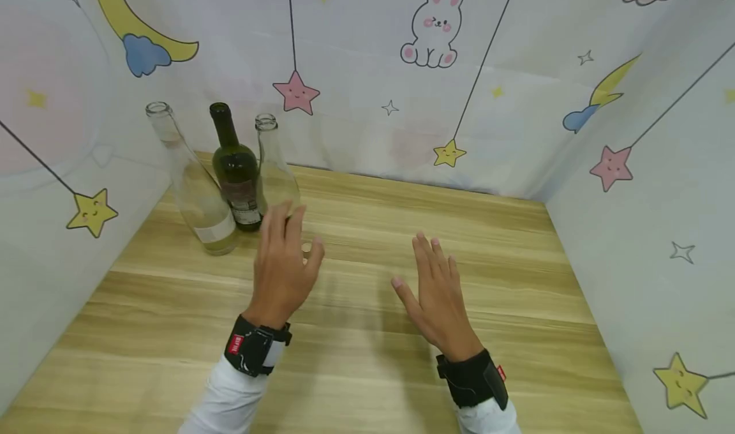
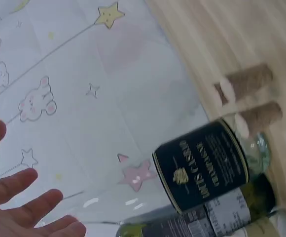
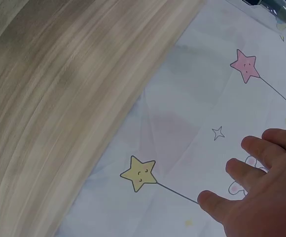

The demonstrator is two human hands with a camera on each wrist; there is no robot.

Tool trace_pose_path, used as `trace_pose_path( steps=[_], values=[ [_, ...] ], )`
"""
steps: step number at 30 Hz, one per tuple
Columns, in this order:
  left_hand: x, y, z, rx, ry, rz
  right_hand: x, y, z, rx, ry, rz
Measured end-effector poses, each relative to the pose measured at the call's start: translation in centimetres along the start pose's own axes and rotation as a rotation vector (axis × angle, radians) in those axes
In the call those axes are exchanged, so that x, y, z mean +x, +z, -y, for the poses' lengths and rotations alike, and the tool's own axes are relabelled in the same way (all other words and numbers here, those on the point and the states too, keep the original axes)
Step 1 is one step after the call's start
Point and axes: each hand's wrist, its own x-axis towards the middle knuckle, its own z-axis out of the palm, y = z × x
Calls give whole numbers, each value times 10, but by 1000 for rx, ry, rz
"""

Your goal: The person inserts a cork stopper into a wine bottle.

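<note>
My left hand [image 1: 281, 271] hovers above the table with fingers spread and loosely bent, holding nothing. Just beyond its fingertips stands a clear glass bottle [image 1: 275, 159]; its dark champagne label [image 2: 200, 164] shows in the left wrist view. Beside that bottle are a dark green wine bottle [image 1: 237, 172] and, farthest left, another clear bottle [image 1: 198, 188] with a pale label. Two brown corks [image 2: 251, 82] with pale ends stand near the champagne bottle, mostly hidden by my left hand in the head view. My right hand [image 1: 442, 300] is also over the table, fingers straight, nothing in it.
The wood-grain table [image 1: 373, 242] is bordered at the back and sides by a white cloth [image 1: 362, 140] printed with stars, a moon and a rabbit. All three bottles are uncapped and stand close together in the back left corner.
</note>
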Motion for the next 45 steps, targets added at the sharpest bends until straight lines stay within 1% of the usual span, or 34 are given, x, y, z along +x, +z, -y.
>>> trace_pose_path(
  steps=[2,3,5,7,10,12,14,16,19,22,27,31,38,41,45],
  values=[
    [13,-7,8,-54,-14,-112,-1,0,-2,7,0,3],
    [20,-10,12,-75,-24,-158,-2,-1,-2,10,0,5],
    [36,-15,18,-137,-57,-222,-2,-1,-3,15,2,8],
    [53,-19,24,-206,-87,-262,-3,-2,-4,19,7,10],
    [76,-20,32,-266,-138,-271,-3,-3,-6,22,12,10],
    [89,-17,36,-281,-164,-259,-3,-3,-7,24,14,7],
    [99,-14,40,-289,-190,-246,-4,-3,-9,27,13,4],
    [106,-11,43,-308,-218,-232,-5,-3,-11,29,15,3],
    [110,-8,44,-350,-285,-200,-7,-3,-13,37,22,4],
    [111,-6,45,-361,-348,-174,-10,-3,-15,51,29,7],
    [110,-2,47,-363,-398,-161,-13,-1,-19,50,30,0],
    [110,3,50,-372,-406,-158,-16,-1,-22,45,28,-10],
    [111,9,51,-400,-401,-120,-18,0,-27,53,29,-17],
    [113,12,51,-412,-392,-127,-18,0,-30,54,38,-18],
    [114,16,49,-426,-373,-157,-18,0,-33,46,51,-12]
  ],
)
